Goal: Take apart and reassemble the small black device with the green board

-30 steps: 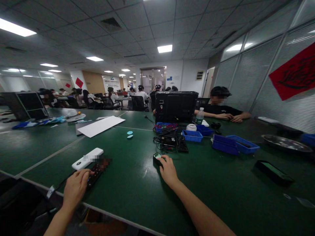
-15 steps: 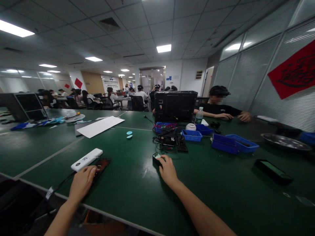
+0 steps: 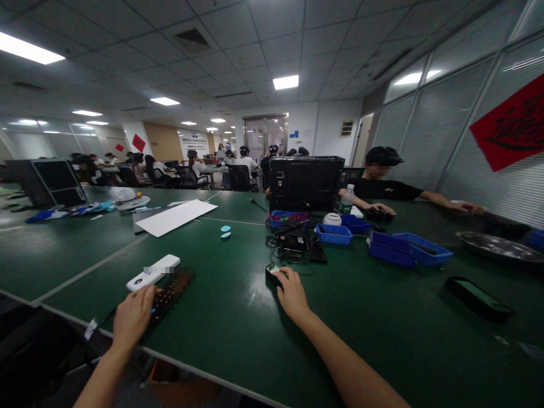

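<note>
A dark smartphone [image 3: 164,303] with small icons on its lit screen lies on the green table, its far end blurred out. My left hand [image 3: 135,314] rests over the phone's left edge, fingers stretched forward and gripping nothing visible. Just beyond sits a white power bank [image 3: 155,272], with a cable near its near end. My right hand [image 3: 292,294] has its fingers around a small open-topped black box [image 3: 272,273], greenish inside, standing on the table. The hand hides part of the box.
Behind the box lies a tangle of black cables and adapters [image 3: 293,242], with a black computer case [image 3: 306,182] beyond. Blue trays [image 3: 334,234], a bottle [image 3: 347,199] and a metal dish [image 3: 501,246] stand rightward. A long black box [image 3: 478,297] lies at right. Another person [image 3: 382,184] sits opposite.
My left hand slid forward over the phone's screen, then drew back toward its left edge, and the screen shows icons again. My right hand stayed at the box. The person opposite spread their arms.
</note>
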A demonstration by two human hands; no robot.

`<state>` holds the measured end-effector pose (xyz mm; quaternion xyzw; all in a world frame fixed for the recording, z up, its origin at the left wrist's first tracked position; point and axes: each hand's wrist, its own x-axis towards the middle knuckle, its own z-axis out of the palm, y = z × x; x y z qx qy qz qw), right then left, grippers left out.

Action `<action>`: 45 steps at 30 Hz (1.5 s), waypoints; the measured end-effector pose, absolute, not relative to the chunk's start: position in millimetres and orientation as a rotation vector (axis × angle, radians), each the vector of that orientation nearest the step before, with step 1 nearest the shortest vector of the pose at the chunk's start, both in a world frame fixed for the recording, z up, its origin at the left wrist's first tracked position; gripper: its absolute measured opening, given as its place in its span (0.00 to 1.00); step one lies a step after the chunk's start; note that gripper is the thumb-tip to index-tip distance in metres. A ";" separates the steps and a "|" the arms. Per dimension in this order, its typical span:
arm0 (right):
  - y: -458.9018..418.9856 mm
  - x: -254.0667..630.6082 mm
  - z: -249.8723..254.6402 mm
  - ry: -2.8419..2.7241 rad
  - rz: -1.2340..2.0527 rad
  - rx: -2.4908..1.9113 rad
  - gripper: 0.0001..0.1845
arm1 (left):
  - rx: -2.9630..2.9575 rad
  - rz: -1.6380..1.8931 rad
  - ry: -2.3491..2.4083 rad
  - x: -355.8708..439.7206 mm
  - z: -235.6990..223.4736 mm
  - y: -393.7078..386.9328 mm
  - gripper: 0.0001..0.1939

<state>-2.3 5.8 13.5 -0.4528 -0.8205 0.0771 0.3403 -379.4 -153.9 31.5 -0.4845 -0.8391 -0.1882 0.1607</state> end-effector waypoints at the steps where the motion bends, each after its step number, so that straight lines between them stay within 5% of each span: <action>1: 5.9 -2.4 13.4 -2.138 0.200 -1.179 0.24 | -1.386 -0.527 -2.400 -380.3 30.6 -153.5 0.27; 38: 5.4 -2.4 13.5 -2.134 0.205 -1.189 0.24 | -1.441 -0.452 -2.346 -378.3 32.1 -155.6 0.25; 45: 3.6 -2.5 14.6 -2.133 0.215 -1.185 0.24 | -1.259 -0.653 -2.364 -369.3 35.8 -161.4 0.25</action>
